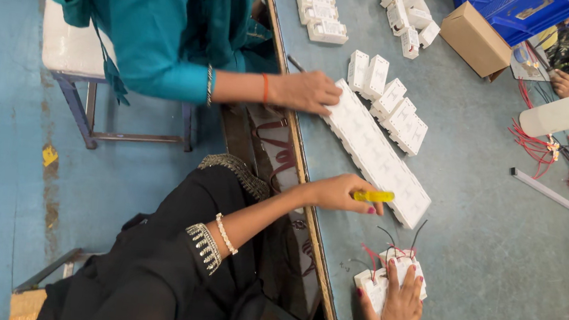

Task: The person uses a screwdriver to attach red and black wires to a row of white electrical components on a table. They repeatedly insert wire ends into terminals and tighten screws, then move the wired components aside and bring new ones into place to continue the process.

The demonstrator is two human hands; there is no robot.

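**Wired module pinned, yellow tool in hand**

Left to right:
- Co-worker's hand (305, 89) in a teal sleeve, flat on the far end of the long white strip (377, 155). Not the wearer's.
- Left hand (340, 192) closed round a yellow tool (373, 196), probably a screwdriver handle. Tip not visible. Parked at the near end of the strip, touching or just over it.
- Right hand (401, 303) palm down with fingers spread, pressing on a white wired module (364, 282) at the near tabletop (496, 271) edge. No closed grip. Red and black leads (391, 247) stick up just beyond the fingertips.

Step, by the look: holding the module steady with the tool ready. Next move calls for the same firm press and the tool tip brought across to the module, clear of the leads.

Counts:
- 1 strip, 1 wired module, 1 yellow tool.
- About 6 loose white blocks (400, 115) beside the strip.
- 2 further clusters of blocks at the far edge, too packed to count.
- 1 cardboard box (475, 38), 1 white bottle (557, 113), 1 bunch of red wires (536, 146).
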